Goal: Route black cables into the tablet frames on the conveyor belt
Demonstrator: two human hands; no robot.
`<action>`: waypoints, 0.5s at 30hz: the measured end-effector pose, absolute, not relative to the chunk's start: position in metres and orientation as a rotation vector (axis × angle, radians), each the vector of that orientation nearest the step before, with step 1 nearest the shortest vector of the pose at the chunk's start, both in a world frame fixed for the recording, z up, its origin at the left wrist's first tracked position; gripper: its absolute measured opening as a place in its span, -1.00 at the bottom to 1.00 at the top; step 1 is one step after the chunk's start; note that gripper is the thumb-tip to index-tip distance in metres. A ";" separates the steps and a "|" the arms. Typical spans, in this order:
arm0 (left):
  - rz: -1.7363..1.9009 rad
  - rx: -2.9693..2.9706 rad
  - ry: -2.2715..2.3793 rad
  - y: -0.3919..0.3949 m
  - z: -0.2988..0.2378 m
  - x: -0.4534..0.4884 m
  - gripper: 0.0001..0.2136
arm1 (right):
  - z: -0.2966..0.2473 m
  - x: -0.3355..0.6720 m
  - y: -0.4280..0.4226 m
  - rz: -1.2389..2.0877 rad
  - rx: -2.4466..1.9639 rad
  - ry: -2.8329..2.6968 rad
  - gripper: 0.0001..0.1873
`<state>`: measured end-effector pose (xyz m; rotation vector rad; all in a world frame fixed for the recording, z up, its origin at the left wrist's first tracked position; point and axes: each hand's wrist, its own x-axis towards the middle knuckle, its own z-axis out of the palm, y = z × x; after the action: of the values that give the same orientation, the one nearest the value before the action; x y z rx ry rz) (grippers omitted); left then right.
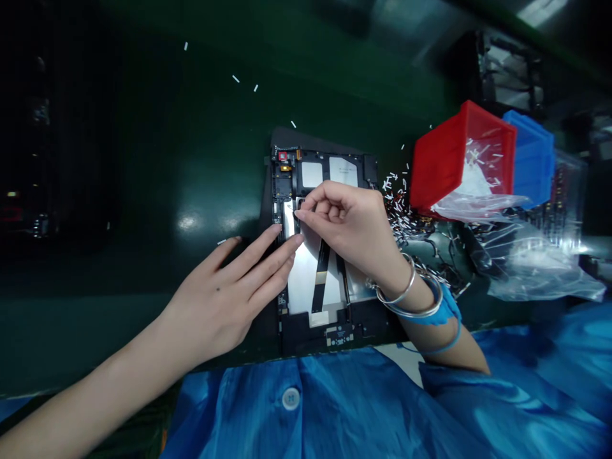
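An opened tablet-like device point(313, 173) lies in front of me, its inner parts and silvery panels showing. My left hand point(229, 287) rests across its left edge, fingers stretched out and spread. Over the upper middle of the device, my right hand point(344, 217) pinches thumb and forefinger together at a dark strip near the left side. What sits between those fingertips, if anything, is too small to make out. A black flat ribbon cable point(321, 274) runs down the panel below my right hand. Near the device's lower edge is a small circuit board point(339, 335).
Right of the device stand a red bin point(437, 162) and a blue bin point(530, 153). A clear plastic bag point(540, 261) lies before them. Many small white strips point(401, 220) and dark cables point(444, 248) are scattered there. A few white strips lie farther back on the green table point(157, 159).
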<state>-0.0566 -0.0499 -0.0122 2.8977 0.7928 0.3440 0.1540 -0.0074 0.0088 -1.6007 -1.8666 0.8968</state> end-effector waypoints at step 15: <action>0.381 2.945 0.762 -0.042 0.002 -0.048 -0.62 | 0.015 0.151 -0.008 0.743 -1.671 -1.835 -0.80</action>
<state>-0.0483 -0.0418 0.0022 2.9448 0.7620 0.3809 0.1511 -0.0084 0.0151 -1.6713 -1.8348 0.7429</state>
